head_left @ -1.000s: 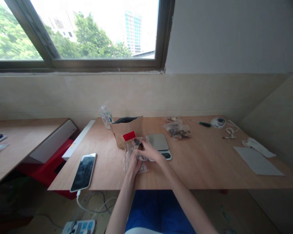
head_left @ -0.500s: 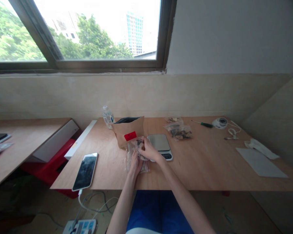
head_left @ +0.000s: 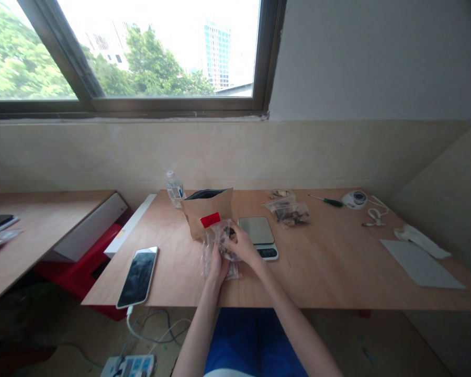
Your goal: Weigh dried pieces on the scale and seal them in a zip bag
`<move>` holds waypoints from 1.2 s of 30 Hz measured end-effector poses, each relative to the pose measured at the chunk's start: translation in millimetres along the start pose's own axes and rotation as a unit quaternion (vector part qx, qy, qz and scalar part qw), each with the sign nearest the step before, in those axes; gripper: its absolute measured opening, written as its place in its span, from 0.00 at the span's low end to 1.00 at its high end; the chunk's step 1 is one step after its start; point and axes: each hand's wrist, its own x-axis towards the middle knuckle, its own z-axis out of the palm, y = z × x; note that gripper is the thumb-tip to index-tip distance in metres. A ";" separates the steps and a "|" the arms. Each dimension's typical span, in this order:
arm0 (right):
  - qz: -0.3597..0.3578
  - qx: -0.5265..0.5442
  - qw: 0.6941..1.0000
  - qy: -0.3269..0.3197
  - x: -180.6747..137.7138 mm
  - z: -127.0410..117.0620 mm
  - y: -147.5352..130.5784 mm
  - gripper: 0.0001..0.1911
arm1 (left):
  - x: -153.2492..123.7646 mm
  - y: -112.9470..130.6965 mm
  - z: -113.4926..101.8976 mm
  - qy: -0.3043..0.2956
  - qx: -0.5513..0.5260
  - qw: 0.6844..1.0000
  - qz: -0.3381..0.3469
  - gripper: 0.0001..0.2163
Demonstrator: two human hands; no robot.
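Between my two hands is a clear plastic bag with brownish, dried-looking pieces in it. My left hand grips the bag from its left side, fingers partly hidden by the plastic. On the other side my right hand is closed on the bag's upper right part. More clear plastic bags lie beneath and left of the held one. Just behind stands a kraft paper pouch with a red label, its top gaping. A kitchen scale sits right beside my right hand, its plate bare.
Filled clear bags lie behind the scale. Farther right are a green screwdriver, a white dome camera with its cable, and a white sheet. A water bottle and a charging phone are at left.
My right hand has shifted slightly to the right along the bag, and more of the brown contents shows. The view has tilted a little.
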 end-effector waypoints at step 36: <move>-0.304 -0.243 0.920 -0.043 110.4 -15.6 -84.2 0.14 | -4.2 9.3 8.4 0.039 -0.029 0.993 -0.105 0.11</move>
